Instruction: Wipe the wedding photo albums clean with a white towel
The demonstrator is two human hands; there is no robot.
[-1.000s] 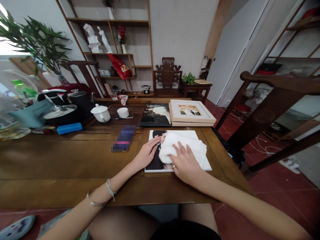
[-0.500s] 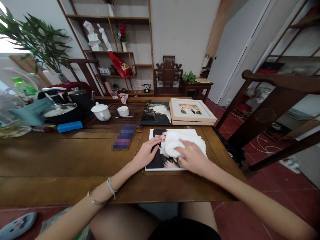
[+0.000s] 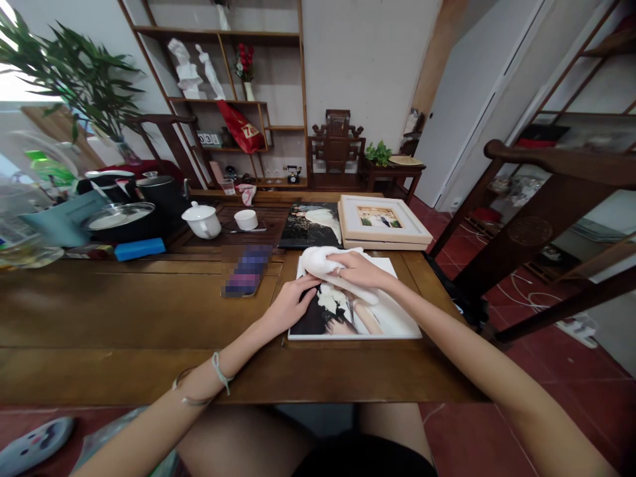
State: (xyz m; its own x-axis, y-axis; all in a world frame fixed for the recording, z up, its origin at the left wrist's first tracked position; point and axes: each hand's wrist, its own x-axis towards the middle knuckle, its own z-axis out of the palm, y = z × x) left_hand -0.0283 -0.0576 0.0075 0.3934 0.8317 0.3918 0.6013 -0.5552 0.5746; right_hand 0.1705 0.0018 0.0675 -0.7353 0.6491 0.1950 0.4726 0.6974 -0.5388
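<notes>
A photo panel (image 3: 342,324) with white edges lies flat on the wooden table in front of me. It shows a couple and a white bouquet. My left hand (image 3: 291,303) rests on its left side, fingers stretched out and lying flat. In my right hand (image 3: 360,268) is a white cloth (image 3: 320,262), pressed on the upper part of the panel and covering the faces there. Parts of the right fingers are hidden in the cloth's folds.
Behind the panel lie a dark photo panel (image 3: 311,225) and a pale framed photo (image 3: 385,215). A blurred-out phone-like item (image 3: 247,270) sits to the left. Farther left are a white lidded bowl (image 3: 203,220), a white cup (image 3: 246,219) and a blue block (image 3: 140,250). A wooden chair (image 3: 527,225) stands right.
My right hand has moved the cloth up and to the left across the panel, uncovering the bouquet and the panel's lower right. My left hand stays in place.
</notes>
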